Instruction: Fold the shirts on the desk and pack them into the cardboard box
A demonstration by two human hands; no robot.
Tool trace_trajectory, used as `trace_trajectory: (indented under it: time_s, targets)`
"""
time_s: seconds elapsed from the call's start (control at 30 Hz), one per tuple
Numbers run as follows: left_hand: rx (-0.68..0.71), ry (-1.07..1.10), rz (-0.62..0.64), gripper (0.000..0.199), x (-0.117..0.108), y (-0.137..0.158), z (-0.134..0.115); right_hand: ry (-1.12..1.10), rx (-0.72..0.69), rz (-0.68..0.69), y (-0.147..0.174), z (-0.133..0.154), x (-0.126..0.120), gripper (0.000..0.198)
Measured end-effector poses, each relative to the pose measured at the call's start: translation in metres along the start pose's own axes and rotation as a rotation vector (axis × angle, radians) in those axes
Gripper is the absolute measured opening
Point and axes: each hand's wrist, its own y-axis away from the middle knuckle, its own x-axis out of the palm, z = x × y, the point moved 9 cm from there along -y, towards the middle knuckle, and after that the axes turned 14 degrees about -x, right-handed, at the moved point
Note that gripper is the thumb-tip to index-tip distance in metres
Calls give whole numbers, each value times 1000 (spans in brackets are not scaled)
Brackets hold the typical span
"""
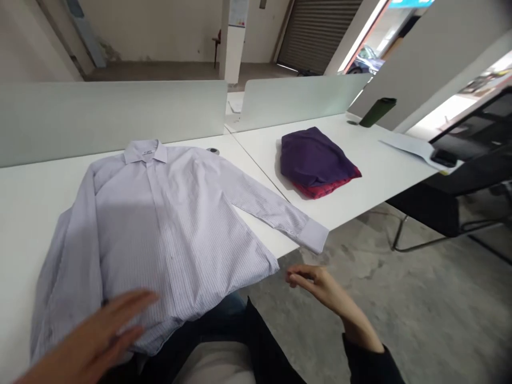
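A light, finely striped button-up shirt (192, 213) lies spread front side up on the white table, with its collar toward the divider. One sleeve stretches to the right, its cuff past the table edge; the other runs down the left side. The lower hem hangs over the near edge. My left hand (100, 336) is slightly blurred over the lower left of the shirt, fingers stretched out; whether it touches the cloth is unclear. Just off the shirt's lower right corner, my right hand (314, 285) has its fingers bent together, with nothing visible in them.
Folded purple and red clothes (314, 160) are piled on the adjoining white table (256, 141). Behind stand frosted dividers (120, 114). A dark green cylinder (378, 112) and papers (412, 146) with a black object sit at the right. A black chair (428, 210) stands beyond the table edge.
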Motion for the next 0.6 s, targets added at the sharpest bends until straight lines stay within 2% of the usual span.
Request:
trace_trajectory:
  time_s: [0.07,0.13,0.2,0.27,0.37,0.47,0.53,0.6]
  targets:
    - [100,-82,-52,55,-34,-41,-47,-4,-13,-35,-6,2,12,31]
    - [197,-129,-118,69,-57,-84,-96,-9,-15,-83,-15,-1,20,40]
    - [237,-167,-172,73,-68,-127,-132,-50,5,-130,-21,-10,28,47]
    - [242,-181,-234,76,-72,-169,-154,-103,19,-149,-22,-21,36,51]
    - [192,-217,-294,68,-73,-229,-163,-133,11,-107,-17,-31,44,53]
    - [81,-259,-342,55,-77,-282,-155,-110,35,-37,-7,-36,38,49]
    - [25,-284,-355,55,-77,-306,-147,-68,56,-107,-1,-40,13,46]
    - [6,-316,-373,57,-76,-321,-141,36,77,-339,6,-46,-32,48]
